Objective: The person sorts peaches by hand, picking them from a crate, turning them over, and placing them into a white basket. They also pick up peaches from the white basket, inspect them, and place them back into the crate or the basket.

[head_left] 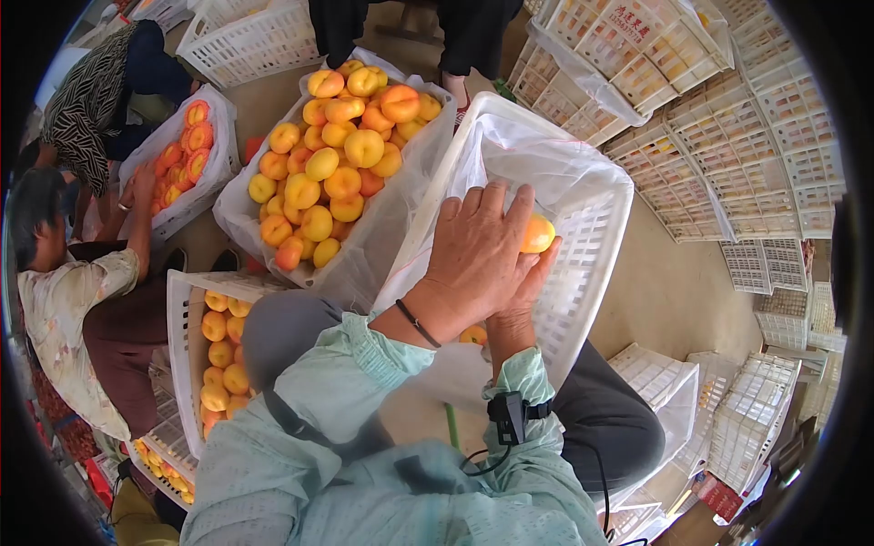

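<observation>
My left hand [482, 241], with a black cord at its wrist, lies back upward over the white crate [596, 264], fingers stretched out. It crosses over my right hand [521, 305], which is partly hidden beneath it. At the right hand's fingertips is a yellow peach [538, 233], touching the fingers and close beside the left index finger. The crate is tilted in front of me and has a clear plastic liner [514, 136]. Another peach [473, 336] shows low in it, below my wrists.
A lined crate heaped with peaches [332, 164] stands to the left, and another peach crate [187, 318] is by my left knee. People sit at left around a further crate [228, 150]. Stacked crates [728, 136] line the right side.
</observation>
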Available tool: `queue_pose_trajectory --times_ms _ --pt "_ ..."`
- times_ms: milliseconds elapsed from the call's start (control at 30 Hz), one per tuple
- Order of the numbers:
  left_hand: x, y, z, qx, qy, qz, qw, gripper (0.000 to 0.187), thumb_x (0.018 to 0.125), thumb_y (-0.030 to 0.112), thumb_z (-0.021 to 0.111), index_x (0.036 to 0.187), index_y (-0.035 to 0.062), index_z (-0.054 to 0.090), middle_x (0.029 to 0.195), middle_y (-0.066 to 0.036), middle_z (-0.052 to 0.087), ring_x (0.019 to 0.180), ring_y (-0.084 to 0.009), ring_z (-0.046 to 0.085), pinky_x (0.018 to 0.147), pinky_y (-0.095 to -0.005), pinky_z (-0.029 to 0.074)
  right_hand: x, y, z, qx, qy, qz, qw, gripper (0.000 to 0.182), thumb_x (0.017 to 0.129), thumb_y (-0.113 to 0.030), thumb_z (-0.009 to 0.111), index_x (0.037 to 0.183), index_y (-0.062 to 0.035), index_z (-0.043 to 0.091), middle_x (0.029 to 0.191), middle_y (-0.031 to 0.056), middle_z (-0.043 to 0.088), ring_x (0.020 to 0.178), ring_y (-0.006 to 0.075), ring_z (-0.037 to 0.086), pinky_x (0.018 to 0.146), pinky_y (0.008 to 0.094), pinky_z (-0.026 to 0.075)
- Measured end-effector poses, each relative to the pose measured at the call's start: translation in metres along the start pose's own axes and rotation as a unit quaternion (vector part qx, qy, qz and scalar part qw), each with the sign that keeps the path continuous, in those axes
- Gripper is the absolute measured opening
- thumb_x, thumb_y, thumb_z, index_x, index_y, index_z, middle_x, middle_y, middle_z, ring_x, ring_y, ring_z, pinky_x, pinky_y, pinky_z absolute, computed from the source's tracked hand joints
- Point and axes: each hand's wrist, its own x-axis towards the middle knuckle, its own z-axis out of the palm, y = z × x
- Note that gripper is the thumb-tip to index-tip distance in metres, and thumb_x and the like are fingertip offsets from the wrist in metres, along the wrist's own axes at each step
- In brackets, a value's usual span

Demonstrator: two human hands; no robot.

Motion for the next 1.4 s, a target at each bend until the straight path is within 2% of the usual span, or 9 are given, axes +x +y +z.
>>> queue_pose_trajectory --times_ms 100,267,367,500,633,700,1100,1233,1400 --pt "-0.001 -0.001 0.005 -0.014 -0.169 -0.02 0.985 0.052 0.072 0.025 0.075 0.114 0.0063 0.05 0.102 -0.01 0.056 0.095 -0.0292 0.056 0.079 -0.0428 0.042 -0.01 0.006 0.001 -0.059 -0.021 0.03 0.998 0.069 0.094 -0.066 0.035 0.129 -0.0087 0.049 0.13 0.0095 0.052 0.12 0.0257 0.05 0.104 0.0396 0.039" --pt "-0.008 -0.01 0.015 -0.004 -0.089 -0.014 0.996 0.031 0.078 0.02 0.068 0.1 0.005 0.052 0.086 -0.01 0.056 0.078 -0.0254 0.061 0.058 -0.0363 0.052 -0.015 0.011 -0.009 -0.133 0.028 0.068 0.988 0.063 0.095 -0.059 0.033 0.13 -0.0086 0.046 0.129 0.0094 0.053 0.12 0.0254 0.051 0.103 0.0402 0.039" --pt "-0.006 -0.01 0.018 -0.029 -0.169 -0.056 0.984 0.029 0.08 0.02 0.065 0.1 0.0024 0.053 0.089 -0.012 0.059 0.081 -0.0288 0.063 0.064 -0.0371 0.052 0.0 0.011 -0.06 -0.193 0.094 0.089 0.973 0.06 0.095 -0.055 0.037 0.131 -0.0077 0.044 0.128 0.011 0.053 0.119 0.0265 0.051 0.103 0.0411 0.04" --pt "0.007 -0.007 0.002 -0.19 -0.113 -0.133 0.966 0.032 0.083 0.022 0.062 0.103 -0.0008 0.053 0.093 -0.015 0.06 0.084 -0.0269 0.062 0.068 -0.0355 0.052 0.029 0.006 -0.161 -0.289 0.203 0.11 0.929 0.058 0.094 -0.049 0.043 0.133 -0.0067 0.041 0.128 0.0131 0.052 0.118 0.028 0.052 0.102 0.0422 0.041" --pt "0.021 -0.016 -0.013 -0.535 -0.063 -0.205 0.817 0.035 0.089 0.028 0.055 0.111 0.0001 0.053 0.095 -0.01 0.059 0.084 -0.0162 0.057 0.071 -0.0303 0.049 0.049 -0.008 -0.239 -0.369 0.264 0.13 0.882 0.057 0.093 -0.043 0.048 0.134 -0.0056 0.038 0.128 0.0151 0.052 0.118 0.0294 0.052 0.101 0.0434 0.041" --pt "0.026 -0.016 -0.022 -0.712 -0.101 -0.309 0.622 0.031 0.091 0.028 0.053 0.11 0.0036 0.054 0.099 -0.006 0.059 0.086 -0.0134 0.057 0.07 -0.0287 0.049 0.051 -0.019 -0.258 -0.399 0.277 0.137 0.863 0.057 0.092 -0.04 0.051 0.135 -0.005 0.037 0.127 0.0162 0.052 0.117 0.0302 0.052 0.1 0.044 0.041" --pt "0.032 0.001 -0.02 -0.741 -0.008 -0.251 0.623 0.039 0.076 0.011 0.061 0.112 0.002 0.048 0.096 -0.009 0.055 0.08 -0.0146 0.056 0.061 -0.0271 0.048 -0.033 -0.056 -0.211 -0.53 0.219 0.137 0.807 0.056 0.093 -0.038 0.052 0.134 -0.0021 0.039 0.129 0.0192 0.051 0.119 0.034 0.051 0.102 0.045 0.039" --pt "0.034 0.003 -0.032 -0.766 0.036 -0.223 0.602 0.04 0.073 0.004 0.061 0.111 0.0049 0.049 0.097 -0.009 0.056 0.081 -0.0164 0.056 0.059 -0.0292 0.048 -0.07 -0.046 -0.163 -0.723 0.105 0.053 0.68 0.056 0.093 -0.041 0.049 0.132 -0.0012 0.042 0.131 0.0195 0.051 0.121 0.0352 0.05 0.103 0.0447 0.038" --pt "-0.001 -0.007 -0.084 -0.767 0.131 -0.172 0.604 0.041 0.073 0.002 0.062 0.113 0.0053 0.051 0.099 -0.01 0.058 0.086 -0.0191 0.058 0.068 -0.0311 0.051 -0.119 0.01 -0.155 -0.891 -0.229 -0.145 0.364 0.056 0.095 -0.044 0.046 0.13 -0.0001 0.046 0.132 0.0198 0.05 0.122 0.0366 0.048 0.106 0.0444 0.036"
